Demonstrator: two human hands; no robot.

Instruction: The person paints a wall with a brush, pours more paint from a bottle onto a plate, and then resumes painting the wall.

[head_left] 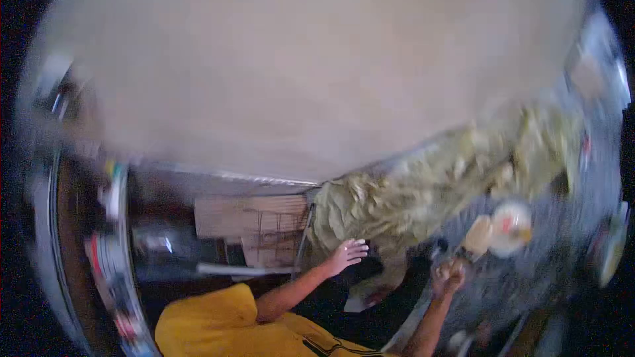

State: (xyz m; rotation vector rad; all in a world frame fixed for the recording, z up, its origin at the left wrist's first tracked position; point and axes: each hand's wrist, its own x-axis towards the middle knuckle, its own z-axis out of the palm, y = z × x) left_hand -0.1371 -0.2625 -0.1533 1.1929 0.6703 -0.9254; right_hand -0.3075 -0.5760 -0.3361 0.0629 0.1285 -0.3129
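Note:
My right hand (448,274) is closed around the grip of a flat brush-like tool with a tan head (477,235); blur hides its exact kind. Just past the tool's head sits a round white container or lid (509,228) with a red mark. My left hand (347,256) is raised in front of my body, fingers stretched out and holding nothing. Beyond it lies a crumpled yellowish-green sheet (397,205), which the hand appears not to touch.
A large pale beige surface (331,66) fills the upper view. A cardboard-brown panel (258,225) and dark items stand to the left, near blurred shelving (122,258). The greyish surface (516,291) at right carries blurred small things.

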